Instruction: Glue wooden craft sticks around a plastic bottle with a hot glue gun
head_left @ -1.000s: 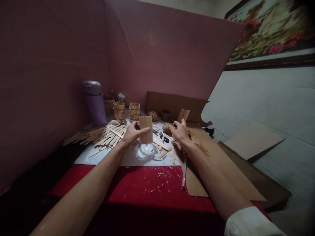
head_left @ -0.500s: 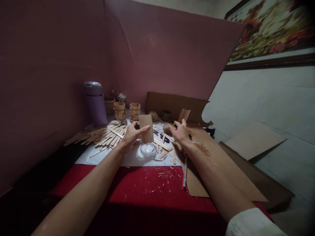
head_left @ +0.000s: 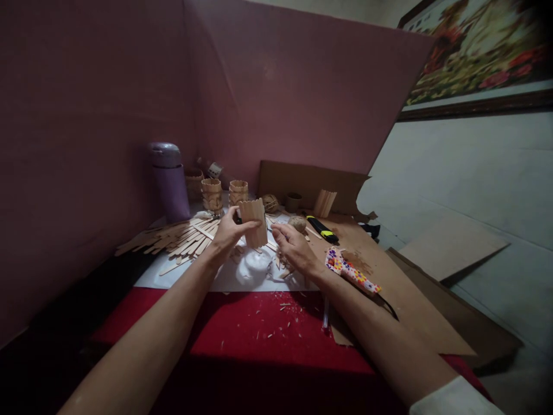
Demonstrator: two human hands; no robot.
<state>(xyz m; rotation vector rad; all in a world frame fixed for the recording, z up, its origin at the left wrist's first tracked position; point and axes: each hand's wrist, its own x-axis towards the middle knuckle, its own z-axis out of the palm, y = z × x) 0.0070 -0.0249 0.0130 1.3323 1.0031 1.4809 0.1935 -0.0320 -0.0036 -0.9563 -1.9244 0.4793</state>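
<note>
My left hand (head_left: 227,233) grips an upright cup made of craft sticks (head_left: 254,233), thumb across its front. My right hand (head_left: 290,245) is just right of it, fingers pinched together; anything between them is too small to make out. Below the two hands lies a clear plastic-looking lump (head_left: 254,265) on the white sheet (head_left: 173,281). Beyond my right hand are a ball of twine (head_left: 297,223) and a black-and-yellow utility knife (head_left: 322,229). A flower-patterned glue gun (head_left: 349,270) rests beside my right forearm. Another craft-stick piece (head_left: 325,203) stands farther back.
Loose craft sticks (head_left: 185,245) fan out on the left before a purple bottle (head_left: 168,184). Finished stick cups (head_left: 212,196) stand at the back. A cardboard sheet (head_left: 415,323) covers the right side; wood scraps (head_left: 280,323) litter the red cloth (head_left: 242,340).
My right hand has moved left, from beside the standing craft-stick piece and utility knife to the cup in my left hand. The knife and the glue gun now show fully.
</note>
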